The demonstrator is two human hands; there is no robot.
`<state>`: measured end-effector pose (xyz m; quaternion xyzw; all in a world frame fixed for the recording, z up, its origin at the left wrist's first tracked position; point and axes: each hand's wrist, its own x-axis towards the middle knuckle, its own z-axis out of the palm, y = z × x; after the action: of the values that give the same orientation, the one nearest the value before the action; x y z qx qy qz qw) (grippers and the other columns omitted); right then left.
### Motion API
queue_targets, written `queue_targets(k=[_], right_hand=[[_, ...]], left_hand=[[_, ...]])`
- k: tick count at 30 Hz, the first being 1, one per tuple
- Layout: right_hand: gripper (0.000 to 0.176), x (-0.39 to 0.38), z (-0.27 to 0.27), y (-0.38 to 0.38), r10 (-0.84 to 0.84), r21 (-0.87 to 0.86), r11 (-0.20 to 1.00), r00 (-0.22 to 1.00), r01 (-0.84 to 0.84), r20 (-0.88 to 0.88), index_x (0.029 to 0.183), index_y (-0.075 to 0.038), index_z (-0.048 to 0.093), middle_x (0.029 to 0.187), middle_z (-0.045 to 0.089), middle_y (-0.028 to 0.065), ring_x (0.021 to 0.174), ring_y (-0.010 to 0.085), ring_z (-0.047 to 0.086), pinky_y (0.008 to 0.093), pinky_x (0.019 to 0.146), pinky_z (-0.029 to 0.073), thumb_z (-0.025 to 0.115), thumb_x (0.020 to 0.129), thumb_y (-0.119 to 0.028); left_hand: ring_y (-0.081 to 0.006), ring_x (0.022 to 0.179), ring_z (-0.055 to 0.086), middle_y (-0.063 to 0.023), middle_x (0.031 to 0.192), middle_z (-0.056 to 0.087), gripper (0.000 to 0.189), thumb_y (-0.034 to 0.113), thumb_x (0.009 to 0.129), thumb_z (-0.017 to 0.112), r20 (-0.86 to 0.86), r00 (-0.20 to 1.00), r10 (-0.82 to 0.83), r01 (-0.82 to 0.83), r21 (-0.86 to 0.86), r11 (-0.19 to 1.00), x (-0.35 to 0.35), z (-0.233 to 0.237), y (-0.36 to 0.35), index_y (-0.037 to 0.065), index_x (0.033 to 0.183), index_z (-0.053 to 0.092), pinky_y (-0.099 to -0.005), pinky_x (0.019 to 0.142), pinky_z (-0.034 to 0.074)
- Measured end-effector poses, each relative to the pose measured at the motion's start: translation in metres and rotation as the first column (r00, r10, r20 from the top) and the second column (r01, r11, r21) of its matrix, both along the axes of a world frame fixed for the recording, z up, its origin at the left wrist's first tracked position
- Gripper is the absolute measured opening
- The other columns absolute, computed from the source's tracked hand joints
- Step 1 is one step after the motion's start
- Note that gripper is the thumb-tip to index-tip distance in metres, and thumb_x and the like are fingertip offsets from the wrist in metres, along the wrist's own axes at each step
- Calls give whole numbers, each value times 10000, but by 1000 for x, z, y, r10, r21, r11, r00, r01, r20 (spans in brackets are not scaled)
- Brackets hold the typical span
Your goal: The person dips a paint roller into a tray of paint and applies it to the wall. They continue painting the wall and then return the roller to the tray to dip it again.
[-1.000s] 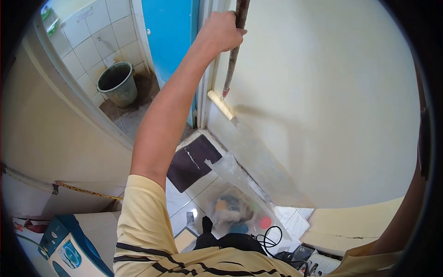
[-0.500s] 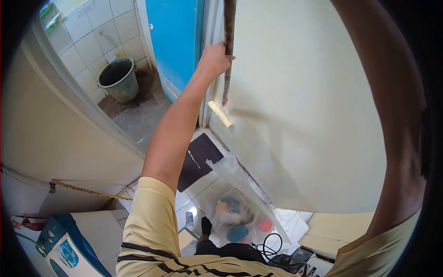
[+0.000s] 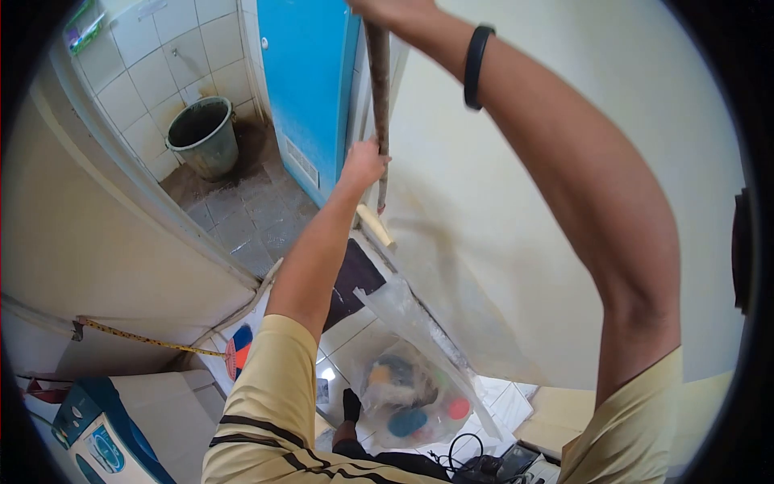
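My left hand [image 3: 364, 168] is wrapped round the lower part of a long brown pole [image 3: 377, 81]. Higher up, at the top edge of the view, my right hand [image 3: 391, 10] is closed round the same pole; part of it is cut off by the frame. A black band [image 3: 477, 68] circles my right wrist. Below my left hand, a pale yellow paint roller [image 3: 376, 226] at the pole's lower end is against the cream wall [image 3: 516, 266], low down beside the door frame.
A blue door [image 3: 306, 89] stands open to a tiled room with a grey bucket [image 3: 203, 139]. On the floor lie a dark mat [image 3: 351, 282] and clear plastic sheeting [image 3: 411, 310] over coloured things. A teal and white machine [image 3: 109, 440] stands at lower left.
The pole and roller have moved down the wall, and my left hand has come down too. My right hand has come into view at the top, on the pole.
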<state>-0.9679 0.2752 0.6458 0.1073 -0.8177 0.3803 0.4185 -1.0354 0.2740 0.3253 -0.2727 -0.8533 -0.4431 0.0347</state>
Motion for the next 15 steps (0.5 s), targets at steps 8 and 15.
queue_targets(k=[8,15], right_hand=[[311,-4,-94,15,-127,-28,992,992,127,9,644,66,564,545,566,233,545,371,639,426,569,512,612,816,-188],[285,23,-76,13,-47,-94,994,990,60,130,715,90,592,608,596,278,637,464,632,459,616,519,622,824,-171]], left_hand=[[-420,996,627,-240,993,679,367,112,814,727,197,980,25,-21,-24,1000,4,-79,11,19,1152,622,-484,864,516],[-416,988,632,-239,984,681,372,112,813,716,212,977,34,-28,-30,999,24,-61,6,21,1162,623,-480,862,521]])
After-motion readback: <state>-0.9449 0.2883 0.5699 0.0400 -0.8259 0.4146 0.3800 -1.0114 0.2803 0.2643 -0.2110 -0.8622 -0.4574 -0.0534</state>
